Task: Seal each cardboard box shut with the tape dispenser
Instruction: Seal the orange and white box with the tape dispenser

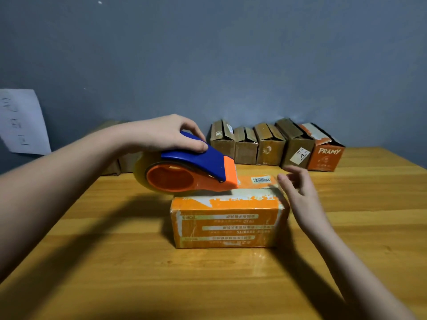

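Note:
An orange cardboard box [227,224] lies in the middle of the wooden table [115,262], its flaps down. My left hand [166,133] grips the blue handle of the blue and orange tape dispenser [191,168], whose orange blade end rests on the box's top near the middle seam. A roll of clear tape sits in the dispenser. My right hand [298,189] hovers just off the box's right end, fingers loosely spread and blurred, holding nothing.
Several brown cardboard boxes [246,146] and an orange box marked PRAMY [324,153] stand in a row against the grey wall at the back right. More brown boxes [115,162] sit behind my left forearm. A paper sheet [22,121] hangs on the wall at left.

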